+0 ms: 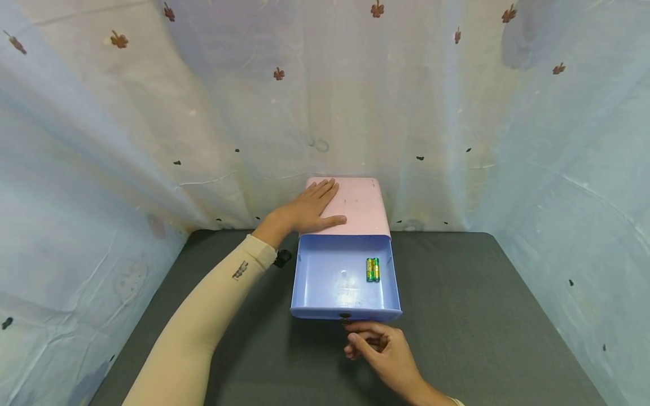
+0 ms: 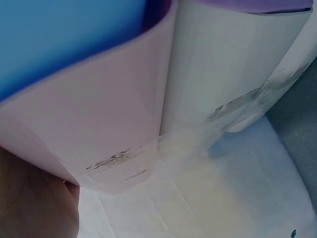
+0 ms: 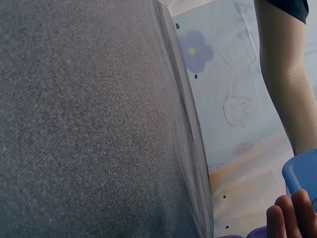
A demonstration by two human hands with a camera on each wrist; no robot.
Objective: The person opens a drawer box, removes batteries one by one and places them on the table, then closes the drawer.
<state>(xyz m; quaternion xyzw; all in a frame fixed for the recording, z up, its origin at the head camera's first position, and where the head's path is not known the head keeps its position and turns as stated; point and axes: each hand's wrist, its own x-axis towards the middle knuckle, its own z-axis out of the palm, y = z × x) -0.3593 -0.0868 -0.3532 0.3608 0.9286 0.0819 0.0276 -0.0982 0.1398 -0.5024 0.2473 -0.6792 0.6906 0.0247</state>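
A pink drawer unit (image 1: 355, 206) stands against the curtain, its blue drawer (image 1: 325, 282) pulled out toward me. Two green-and-gold batteries (image 1: 373, 269) lie side by side in the drawer's right half. My left hand (image 1: 310, 208) rests flat on the pink top, fingers spread. At the drawer front, the curled fingers of my right hand (image 1: 381, 352) hold the small dark handle (image 1: 345, 316), index finger right at it. The right wrist view shows those fingertips (image 3: 292, 218) beside the blue drawer front (image 3: 302, 173).
Below the pink casing (image 2: 99, 114) is a whitish tier (image 2: 223, 64) with a purple drawer (image 2: 262, 5), seen in the left wrist view. Dark grey cloth (image 1: 482, 316) covers the table. A pale patterned curtain (image 1: 228, 113) encloses the back and sides.
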